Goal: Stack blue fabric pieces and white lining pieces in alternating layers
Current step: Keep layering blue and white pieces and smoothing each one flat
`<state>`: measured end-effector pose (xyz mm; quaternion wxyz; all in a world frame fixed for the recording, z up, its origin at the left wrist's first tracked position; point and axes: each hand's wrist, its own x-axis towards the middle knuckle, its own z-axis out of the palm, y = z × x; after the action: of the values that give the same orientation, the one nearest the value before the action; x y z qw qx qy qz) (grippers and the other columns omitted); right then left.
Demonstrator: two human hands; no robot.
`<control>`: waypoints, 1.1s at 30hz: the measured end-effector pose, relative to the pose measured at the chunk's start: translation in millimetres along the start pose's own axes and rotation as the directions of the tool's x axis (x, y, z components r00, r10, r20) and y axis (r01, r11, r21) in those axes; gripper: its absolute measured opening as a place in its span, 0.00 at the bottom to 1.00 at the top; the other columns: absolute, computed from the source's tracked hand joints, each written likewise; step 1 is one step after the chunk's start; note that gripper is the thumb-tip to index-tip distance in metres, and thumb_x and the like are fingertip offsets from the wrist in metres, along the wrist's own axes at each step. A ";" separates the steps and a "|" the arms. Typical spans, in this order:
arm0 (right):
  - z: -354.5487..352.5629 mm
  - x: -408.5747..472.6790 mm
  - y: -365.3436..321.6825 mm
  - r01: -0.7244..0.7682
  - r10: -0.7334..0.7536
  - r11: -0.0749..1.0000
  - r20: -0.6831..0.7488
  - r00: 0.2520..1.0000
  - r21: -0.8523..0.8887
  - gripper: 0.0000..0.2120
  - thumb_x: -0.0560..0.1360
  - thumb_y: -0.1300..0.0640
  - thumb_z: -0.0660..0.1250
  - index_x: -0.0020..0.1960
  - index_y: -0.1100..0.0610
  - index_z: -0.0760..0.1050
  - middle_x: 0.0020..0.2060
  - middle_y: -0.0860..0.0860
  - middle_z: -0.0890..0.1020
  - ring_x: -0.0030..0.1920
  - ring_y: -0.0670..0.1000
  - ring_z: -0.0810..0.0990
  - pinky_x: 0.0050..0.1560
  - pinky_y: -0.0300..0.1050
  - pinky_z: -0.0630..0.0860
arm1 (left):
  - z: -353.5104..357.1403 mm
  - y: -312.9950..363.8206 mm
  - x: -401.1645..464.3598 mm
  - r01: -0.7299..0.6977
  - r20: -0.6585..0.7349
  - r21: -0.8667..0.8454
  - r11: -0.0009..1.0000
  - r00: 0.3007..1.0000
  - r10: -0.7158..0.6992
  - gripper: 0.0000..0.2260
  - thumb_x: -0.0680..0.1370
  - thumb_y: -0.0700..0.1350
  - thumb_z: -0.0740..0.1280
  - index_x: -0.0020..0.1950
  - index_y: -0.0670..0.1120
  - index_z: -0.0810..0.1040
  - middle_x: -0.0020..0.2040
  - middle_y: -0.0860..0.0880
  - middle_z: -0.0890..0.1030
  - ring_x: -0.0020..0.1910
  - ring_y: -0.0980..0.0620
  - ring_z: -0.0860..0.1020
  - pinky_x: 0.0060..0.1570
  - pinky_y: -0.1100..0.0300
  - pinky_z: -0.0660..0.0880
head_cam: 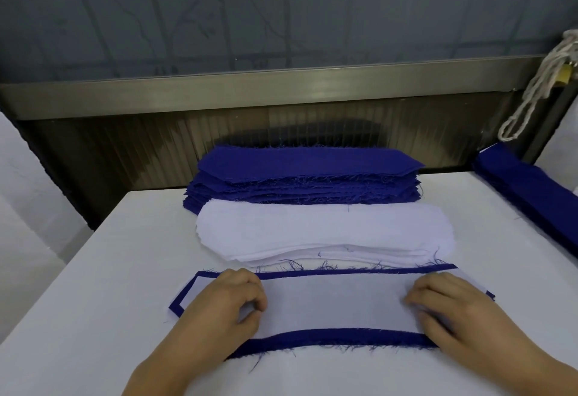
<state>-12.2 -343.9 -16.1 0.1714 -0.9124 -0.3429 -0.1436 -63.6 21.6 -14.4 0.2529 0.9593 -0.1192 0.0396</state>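
Observation:
A white lining piece (334,305) lies on top of a blue fabric piece (337,337) at the near edge of the table, the blue showing as a frayed border around it. My left hand (225,301) rests on the lining's left part with fingers curled, fingertips on the cloth. My right hand (450,305) rests on its right part the same way. Behind lies a stack of white lining pieces (325,229). Farther back sits a taller stack of blue fabric pieces (306,176).
The white table (109,286) carries everything. Another pile of blue fabric (531,189) runs along the right edge. A dark ribbed panel and metal rail (281,92) stand behind the table. A white rope with a padlock (538,82) hangs at the upper right.

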 end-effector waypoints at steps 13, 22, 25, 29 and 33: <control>-8.8 54.2 8.5 -0.191 0.190 0.981 -0.149 0.970 0.008 0.12 0.68 0.65 0.75 0.49 0.56 0.81 0.44 0.47 0.80 0.43 0.50 0.79 0.42 0.47 0.79 | -11.5 19.9 36.0 0.069 -0.372 0.135 0.988 0.928 -0.014 0.10 0.74 0.42 0.71 0.54 0.51 0.80 0.52 0.57 0.78 0.50 0.59 0.74 0.50 0.67 0.71; 21.3 66.2 28.9 -0.194 0.196 0.981 -0.127 0.972 0.026 0.16 0.70 0.62 0.75 0.57 0.56 0.81 0.56 0.48 0.81 0.57 0.51 0.79 0.60 0.46 0.71 | 10.7 1.7 58.7 0.093 -0.273 0.230 0.969 0.961 -0.028 0.21 0.78 0.46 0.67 0.71 0.45 0.71 0.72 0.49 0.69 0.70 0.50 0.68 0.72 0.59 0.58; 22.1 67.2 32.0 -0.138 0.130 0.990 -0.209 0.969 -0.028 0.12 0.69 0.65 0.75 0.52 0.58 0.84 0.52 0.50 0.84 0.52 0.52 0.82 0.57 0.45 0.75 | 10.4 1.9 59.3 0.113 -0.335 0.208 0.972 0.942 -0.038 0.16 0.77 0.42 0.68 0.65 0.44 0.77 0.66 0.47 0.75 0.65 0.47 0.74 0.68 0.56 0.64; 25.2 69.4 33.0 -0.128 0.113 0.991 -0.254 0.961 -0.043 0.08 0.72 0.64 0.72 0.50 0.59 0.84 0.48 0.50 0.84 0.49 0.52 0.83 0.55 0.40 0.75 | 11.4 3.3 57.6 0.101 -0.390 0.241 0.965 0.921 0.002 0.12 0.74 0.37 0.72 0.57 0.42 0.83 0.59 0.46 0.81 0.58 0.47 0.80 0.61 0.54 0.70; 26.2 70.4 32.5 -0.132 0.121 0.991 -0.298 0.947 -0.018 0.06 0.71 0.65 0.72 0.47 0.59 0.83 0.45 0.49 0.84 0.46 0.52 0.82 0.51 0.37 0.72 | 11.9 1.3 58.7 0.095 -0.444 0.237 0.967 0.896 0.021 0.10 0.71 0.36 0.74 0.52 0.43 0.85 0.54 0.47 0.83 0.53 0.48 0.81 0.57 0.55 0.74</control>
<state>64.5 -315.6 -19.9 0.2123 -0.9037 -0.2513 -0.2740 -6.9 2.3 -16.1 0.1500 0.9514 -0.0340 0.2668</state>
